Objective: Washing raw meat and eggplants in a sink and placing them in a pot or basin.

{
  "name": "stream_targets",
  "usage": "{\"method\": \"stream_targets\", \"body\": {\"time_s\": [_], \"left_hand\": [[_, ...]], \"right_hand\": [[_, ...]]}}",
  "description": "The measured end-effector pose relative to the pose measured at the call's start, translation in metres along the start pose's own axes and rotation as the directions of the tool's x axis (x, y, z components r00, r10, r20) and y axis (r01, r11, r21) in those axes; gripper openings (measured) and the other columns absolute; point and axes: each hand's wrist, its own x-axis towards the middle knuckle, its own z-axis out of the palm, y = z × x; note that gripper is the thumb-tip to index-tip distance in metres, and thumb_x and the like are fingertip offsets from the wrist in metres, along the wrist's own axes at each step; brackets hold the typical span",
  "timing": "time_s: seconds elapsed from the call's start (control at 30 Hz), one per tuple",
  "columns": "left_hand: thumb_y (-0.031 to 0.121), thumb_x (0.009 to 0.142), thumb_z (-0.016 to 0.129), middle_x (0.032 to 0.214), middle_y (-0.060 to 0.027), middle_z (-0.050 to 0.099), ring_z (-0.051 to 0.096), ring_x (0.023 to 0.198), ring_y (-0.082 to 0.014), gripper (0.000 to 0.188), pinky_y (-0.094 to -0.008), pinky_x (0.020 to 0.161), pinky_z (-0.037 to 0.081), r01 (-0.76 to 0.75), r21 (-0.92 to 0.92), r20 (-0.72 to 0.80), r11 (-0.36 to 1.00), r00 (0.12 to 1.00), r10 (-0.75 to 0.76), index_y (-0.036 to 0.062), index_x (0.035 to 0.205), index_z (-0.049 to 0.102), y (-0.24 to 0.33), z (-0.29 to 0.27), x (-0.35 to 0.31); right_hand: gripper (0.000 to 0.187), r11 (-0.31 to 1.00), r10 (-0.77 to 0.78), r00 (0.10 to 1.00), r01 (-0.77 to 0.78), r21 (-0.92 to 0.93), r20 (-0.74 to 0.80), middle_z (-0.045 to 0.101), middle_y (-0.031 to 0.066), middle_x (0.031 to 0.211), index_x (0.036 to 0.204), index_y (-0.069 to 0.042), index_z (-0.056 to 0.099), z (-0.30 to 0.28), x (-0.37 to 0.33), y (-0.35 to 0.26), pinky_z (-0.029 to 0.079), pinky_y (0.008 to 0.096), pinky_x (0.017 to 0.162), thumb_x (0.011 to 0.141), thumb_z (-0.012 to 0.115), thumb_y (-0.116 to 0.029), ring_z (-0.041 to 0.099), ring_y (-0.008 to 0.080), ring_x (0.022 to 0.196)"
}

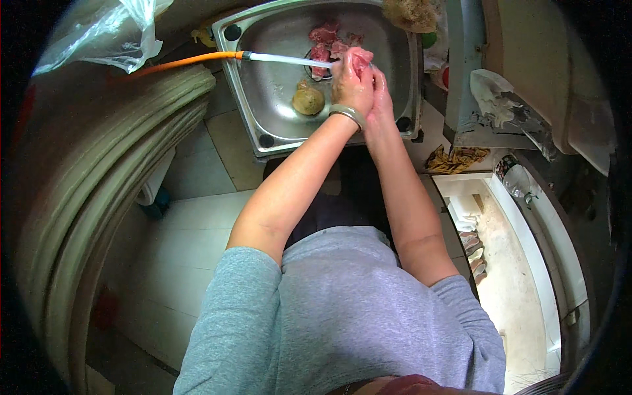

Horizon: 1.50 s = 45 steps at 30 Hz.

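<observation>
Clasping pink meat (359,59) w/ L hand (351,87) + R hand (383,93) over rect. steel sink (271,92), top ctr, containing red meat pcs (324,33), roundish tan lump (308,101).

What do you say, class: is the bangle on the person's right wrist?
No, the bangle circles the wrist of the left hand, while the right hand shows none at its wrist.

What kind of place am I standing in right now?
Most likely a kitchen, perhaps at home: there's a metal sink in front of you, pieces of raw meat lying in it, and an orange hose running water.
</observation>
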Motion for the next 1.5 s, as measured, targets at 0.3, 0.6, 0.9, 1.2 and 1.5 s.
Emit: {"method": "stream_targets", "body": {"time_s": [0.3, 0.6, 0.9, 1.2, 1.5], "left_hand": [[0.013, 0.081, 0.053, 0.106, -0.0151, 0.054, 0.050, 0.100, -0.0328, 0.026, -0.0402, 0.088, 0.040, 0.268, 0.126, 0.006, 0.955, 0.963, -0.271, 0.0079, 0.106, 0.050, 0.037, 0.028, -0.028], [0.004, 0.081, 0.051, 0.106, -0.0072, 0.050, 0.051, 0.095, -0.0179, 0.034, -0.0298, 0.084, 0.044, 0.087, -0.406, -0.209, 0.910, 0.960, -0.185, 0.0043, 0.113, 0.039, 0.029, 0.026, -0.040], [0.042, 0.092, 0.043, 0.082, -0.0032, 0.053, 0.053, 0.079, -0.0148, 0.036, -0.0303, 0.075, 0.046, 0.054, -0.928, -0.063, 0.369, 0.952, -0.298, 0.0078, 0.084, 0.051, 0.116, -0.067, -0.057], [0.040, 0.090, 0.047, 0.114, -0.0215, 0.057, 0.056, 0.103, -0.0294, 0.045, -0.0431, 0.091, 0.040, 0.094, -0.782, -0.203, 0.616, 0.896, -0.394, 0.0039, 0.116, 0.054, 0.182, -0.102, -0.070], [0.034, 0.092, 0.044, 0.090, -0.0083, 0.059, 0.058, 0.084, -0.0185, 0.033, -0.0315, 0.077, 0.049, 0.025, -0.820, -0.064, 0.571, 0.989, -0.135, 0.0034, 0.092, 0.056, 0.152, -0.116, -0.068]], "right_hand": [[0.020, 0.983, -0.030, 0.998, 0.018, -0.182, -0.060, 0.062, 0.0063, 0.088, 0.088, -0.008, 0.060, -0.014, -0.033, -0.036, 0.049, 0.0314, 0.072, 0.080, 0.057, -0.026, 0.058, 0.0199, 0.079], [0.011, 0.921, -0.135, 0.968, 0.202, -0.332, 0.214, 0.058, 0.0049, 0.085, 0.088, -0.007, 0.055, 0.013, -0.064, -0.038, 0.049, 0.0295, 0.068, 0.077, 0.058, -0.007, 0.056, 0.0152, 0.075], [0.035, 0.757, -0.301, 0.862, 0.476, -0.448, 0.407, 0.057, 0.0047, 0.092, 0.101, -0.006, 0.047, 0.077, -0.147, 0.013, 0.047, 0.0259, 0.074, 0.074, 0.069, -0.009, 0.056, 0.0116, 0.082], [0.024, 0.758, -0.331, 0.849, 0.499, -0.419, 0.412, 0.055, 0.0038, 0.082, 0.093, -0.006, 0.048, 0.125, -0.192, 0.023, 0.047, 0.0264, 0.068, 0.076, 0.065, -0.011, 0.054, 0.0118, 0.073], [0.018, 0.729, -0.310, 0.795, 0.551, -0.407, 0.521, 0.059, 0.0058, 0.074, 0.082, -0.003, 0.054, 0.121, -0.189, 0.033, 0.046, 0.0286, 0.059, 0.074, 0.064, -0.014, 0.055, 0.0135, 0.066]]}}
